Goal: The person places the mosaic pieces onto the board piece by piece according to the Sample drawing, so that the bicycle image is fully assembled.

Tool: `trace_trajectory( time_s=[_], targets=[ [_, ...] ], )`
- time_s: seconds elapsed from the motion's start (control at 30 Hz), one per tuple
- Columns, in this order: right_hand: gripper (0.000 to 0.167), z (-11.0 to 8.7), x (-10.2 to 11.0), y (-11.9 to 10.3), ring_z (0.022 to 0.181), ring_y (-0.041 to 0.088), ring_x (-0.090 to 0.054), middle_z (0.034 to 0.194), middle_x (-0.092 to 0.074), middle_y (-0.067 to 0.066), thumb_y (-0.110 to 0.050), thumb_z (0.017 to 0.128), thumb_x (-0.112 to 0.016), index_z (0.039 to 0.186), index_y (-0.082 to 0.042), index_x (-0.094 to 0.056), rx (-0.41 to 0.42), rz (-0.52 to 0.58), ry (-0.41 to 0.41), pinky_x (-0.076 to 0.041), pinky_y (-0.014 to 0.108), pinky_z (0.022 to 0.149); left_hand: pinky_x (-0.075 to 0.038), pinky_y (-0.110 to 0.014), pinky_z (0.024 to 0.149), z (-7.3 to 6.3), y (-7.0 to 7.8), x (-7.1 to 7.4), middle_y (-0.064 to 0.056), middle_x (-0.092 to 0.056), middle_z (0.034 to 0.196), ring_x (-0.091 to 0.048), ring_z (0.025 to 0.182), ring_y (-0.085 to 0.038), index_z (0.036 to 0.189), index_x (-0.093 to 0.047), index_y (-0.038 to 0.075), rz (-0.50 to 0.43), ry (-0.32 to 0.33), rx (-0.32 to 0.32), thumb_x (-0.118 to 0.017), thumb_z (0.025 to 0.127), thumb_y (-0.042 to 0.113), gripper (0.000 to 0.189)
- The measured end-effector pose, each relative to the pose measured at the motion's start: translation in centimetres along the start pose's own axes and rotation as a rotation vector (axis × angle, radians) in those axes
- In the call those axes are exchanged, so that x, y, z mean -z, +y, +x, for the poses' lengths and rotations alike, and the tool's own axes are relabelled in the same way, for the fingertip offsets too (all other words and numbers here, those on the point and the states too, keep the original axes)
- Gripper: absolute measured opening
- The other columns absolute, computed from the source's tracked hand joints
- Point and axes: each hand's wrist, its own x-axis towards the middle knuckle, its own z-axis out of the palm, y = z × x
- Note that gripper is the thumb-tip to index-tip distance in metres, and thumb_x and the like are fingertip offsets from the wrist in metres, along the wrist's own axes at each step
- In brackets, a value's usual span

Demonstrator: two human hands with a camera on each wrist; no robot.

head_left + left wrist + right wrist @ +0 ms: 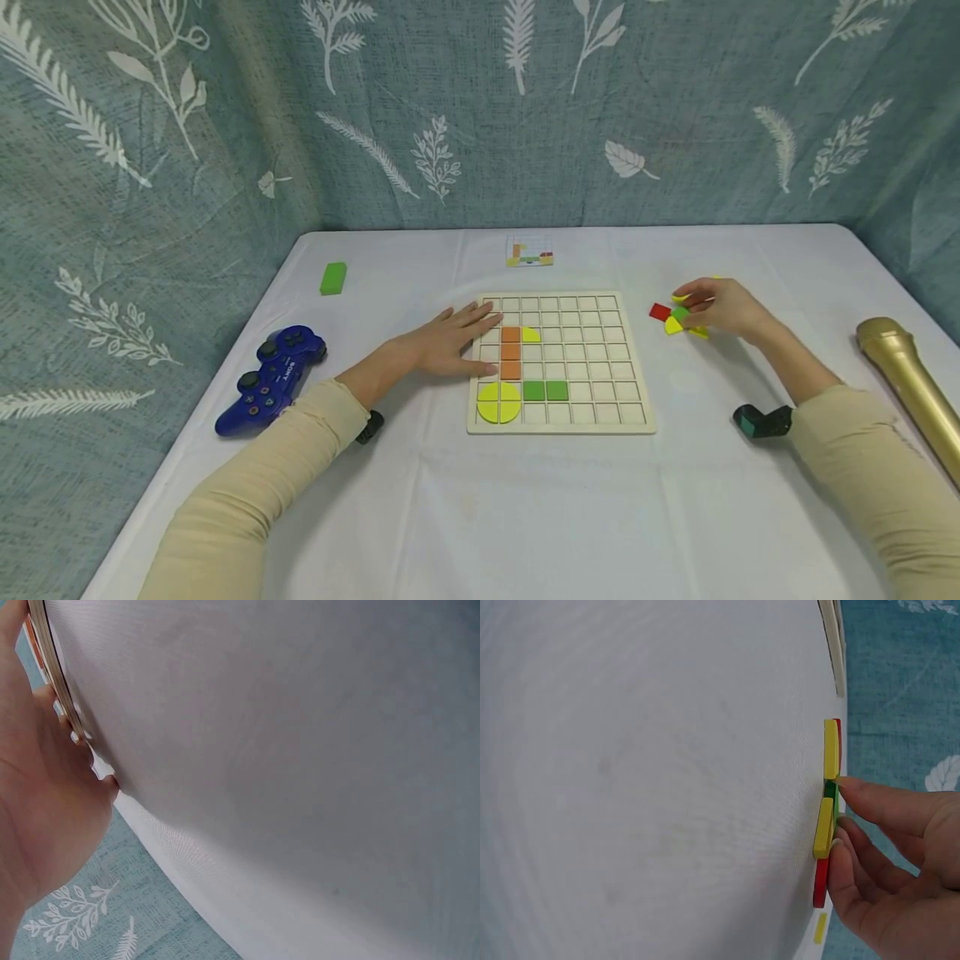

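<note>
My left hand [450, 343] lies with spread, straight fingers across the left edge of a wooden grid board [600, 421]. On the board are orange square tiles [511, 352], a lone yellow quarter-circle tile [531, 335], a yellow circle of quarter tiles [498, 402] and two green square tiles [545, 390]. To the board's right, my right hand [723, 307] pinches a green tile [679, 313] among loose pieces. Beside it lie a red tile [660, 312] and yellow tiles [673, 326]. In the right wrist view, yellow tiles [823, 829] partly hide the green one.
A pattern card [529, 251] lies behind the board. At the left are a green block [333, 278] and a blue game controller [272, 379]. A gold microphone [903, 375] lies along the right side. Patterned curtain [480, 117] hangs behind the white-covered table [480, 517].
</note>
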Motion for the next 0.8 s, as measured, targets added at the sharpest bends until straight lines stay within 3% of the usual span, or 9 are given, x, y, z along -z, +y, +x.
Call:
trace_trajectory(
  time_s=[0.27,0.8],
  targets=[
    [0.042,0.07,-0.27,0.01,0.107,0.04,-0.05,0.121,-0.05,0.029,-0.001,0.088,-0.066,0.127,0.008,-0.052,0.046,-0.03,-0.008,-0.047,0.042,0.086,0.002,-0.045,0.114,-0.16,0.01,0.0,0.002,0.007,0.159,0.01,0.143,-0.017,0.155,-0.003,0.024,-0.009,0.003,-0.001,-0.043,0.09,0.068,0.088],
    [0.035,-0.32,-0.2,-0.36,0.094,0.032,-0.048,0.109,-0.053,0.023,-0.004,0.09,-0.064,0.123,0.004,-0.058,0.069,-0.051,0.014,-0.047,0.027,0.062,0.002,-0.046,0.114,-0.11,-0.03,-0.02,0.001,0.006,0.159,0.008,0.143,-0.018,0.155,-0.004,0.023,-0.001,0.003,-0.001,-0.044,0.09,0.066,0.088]
  ],
)
